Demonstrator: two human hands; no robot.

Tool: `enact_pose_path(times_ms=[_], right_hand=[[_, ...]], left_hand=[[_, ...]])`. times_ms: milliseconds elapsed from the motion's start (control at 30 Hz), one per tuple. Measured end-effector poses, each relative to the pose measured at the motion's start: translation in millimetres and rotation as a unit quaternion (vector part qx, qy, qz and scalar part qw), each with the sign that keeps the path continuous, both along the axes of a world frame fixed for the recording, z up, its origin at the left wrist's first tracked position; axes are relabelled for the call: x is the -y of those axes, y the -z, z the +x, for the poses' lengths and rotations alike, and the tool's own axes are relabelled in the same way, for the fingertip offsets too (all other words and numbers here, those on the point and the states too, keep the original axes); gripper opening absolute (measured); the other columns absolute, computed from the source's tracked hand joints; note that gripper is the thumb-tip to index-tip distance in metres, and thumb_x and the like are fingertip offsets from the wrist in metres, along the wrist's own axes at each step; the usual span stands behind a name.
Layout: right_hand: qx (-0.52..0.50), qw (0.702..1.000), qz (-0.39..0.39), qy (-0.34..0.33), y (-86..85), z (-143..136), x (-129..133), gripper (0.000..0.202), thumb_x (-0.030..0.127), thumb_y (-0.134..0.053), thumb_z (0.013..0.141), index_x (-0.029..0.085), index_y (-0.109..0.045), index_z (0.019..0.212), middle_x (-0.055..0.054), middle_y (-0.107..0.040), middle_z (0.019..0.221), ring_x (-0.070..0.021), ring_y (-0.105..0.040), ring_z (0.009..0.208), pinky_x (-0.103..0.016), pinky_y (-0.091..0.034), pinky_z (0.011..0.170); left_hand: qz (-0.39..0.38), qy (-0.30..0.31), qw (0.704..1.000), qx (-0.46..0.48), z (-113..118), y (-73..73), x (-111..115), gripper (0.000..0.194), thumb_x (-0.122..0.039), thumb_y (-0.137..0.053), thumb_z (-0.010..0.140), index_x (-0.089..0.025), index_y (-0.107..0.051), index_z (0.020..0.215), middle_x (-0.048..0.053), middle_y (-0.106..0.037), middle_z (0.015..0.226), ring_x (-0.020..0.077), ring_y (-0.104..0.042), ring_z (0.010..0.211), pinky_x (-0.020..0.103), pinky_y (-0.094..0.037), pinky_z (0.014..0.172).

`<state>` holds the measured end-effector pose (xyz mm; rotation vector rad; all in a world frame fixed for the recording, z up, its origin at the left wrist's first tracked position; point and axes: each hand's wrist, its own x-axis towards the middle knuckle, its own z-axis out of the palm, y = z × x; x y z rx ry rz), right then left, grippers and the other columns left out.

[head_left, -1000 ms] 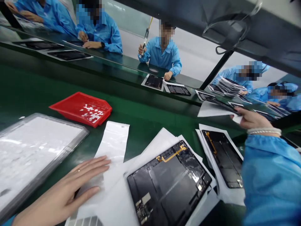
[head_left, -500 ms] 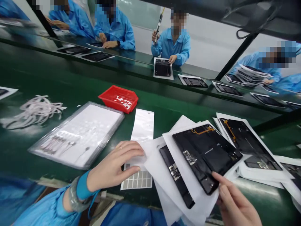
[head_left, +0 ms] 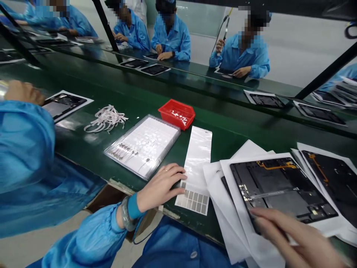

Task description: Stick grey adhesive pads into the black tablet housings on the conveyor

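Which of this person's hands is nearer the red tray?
Left. The left hand lies at the sticker sheet, this side of the red tray; the right hand is farther right, at the tablet.

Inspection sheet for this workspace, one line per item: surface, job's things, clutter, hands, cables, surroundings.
Surface: glossy dark-green bench top, front edge worn.
Job's things: black rectangular device panel on overlapping white paper sheets; to its left, long white film strip bearing grey rectangular stickers.
Clutter: red plastic tray holding white scraps; tangled white ribbon pile; white sheet in clear plastic casing.
Hands: left hand at the strip's left edge; right hand blurred at the panel's near edge, grip unclear.
Cables: flat orange ribbon cable inside the panel.
Surroundings: co-workers in blue smocks opposite; another person's blue sleeve at far left.
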<state>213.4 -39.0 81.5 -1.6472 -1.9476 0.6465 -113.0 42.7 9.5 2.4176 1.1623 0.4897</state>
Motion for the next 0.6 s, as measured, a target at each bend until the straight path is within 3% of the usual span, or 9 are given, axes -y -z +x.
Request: enact_pose_path(times_ms=[67,133,233,400,600], right_hand=[[0.065,0.988,0.005,-0.140,-5.6,-41,-20,0.018,0.034,-0.052,0.089,0.031,-0.068,0.097,-0.001,-0.072,0.088,-0.0185,-0.068,0.073,-0.026,-0.054,0.066],[0.126,0.971,0.009,-0.204,-7.1,-78,-40,0.022,0.027,-0.044,0.093,0.027,-0.065,0.098,-0.002,-0.070,0.090,-0.0180,-0.067,0.077,-0.028,-0.052,0.067],[0.207,0.951,0.019,-0.230,-2.3,-115,-64,0.019,0.022,-0.044,0.094,0.021,-0.063,0.095,-0.004,-0.067,0.089,-0.0193,-0.065,0.080,-0.029,-0.049,0.067],[0.290,0.917,0.004,-0.274,11.6,-137,-89,0.014,0.021,-0.048,0.092,0.017,-0.062,0.093,-0.006,-0.064,0.090,-0.0190,-0.065,0.071,-0.028,-0.044,0.057],[0.340,0.889,0.034,-0.304,14.7,-148,-85,0.014,0.011,-0.048,0.089,0.014,-0.061,0.091,-0.006,-0.064,0.084,-0.0194,-0.064,0.067,-0.027,-0.042,0.051]], left_hand=[[0.002,0.000,1.000,0.005,2,0.4,-3,0.008,-0.027,-0.060,0.089,-0.020,-0.062,0.091,0.002,-0.061,0.103,0.0204,-0.050,0.105,0.035,-0.037,0.090],[0.007,0.002,1.000,0.010,5,0.2,-5,0.010,-0.026,-0.059,0.090,-0.019,-0.062,0.084,0.000,-0.063,0.092,0.0180,-0.051,0.097,0.032,-0.036,0.084],[0.027,0.019,0.999,0.004,8,-1.0,-7,0.013,-0.028,-0.060,0.089,-0.018,-0.062,0.081,-0.001,-0.063,0.088,0.0172,-0.051,0.095,0.030,-0.035,0.080],[0.042,0.040,0.998,-0.007,8,-2.6,-8,0.018,-0.028,-0.057,0.091,-0.018,-0.063,0.079,0.000,-0.064,0.089,0.0170,-0.053,0.095,0.030,-0.033,0.080],[0.013,0.063,0.998,-0.017,8,-10.4,-12,0.015,-0.026,-0.059,0.090,-0.018,-0.064,0.079,0.001,-0.064,0.089,0.0180,-0.056,0.095,0.029,-0.035,0.080]])
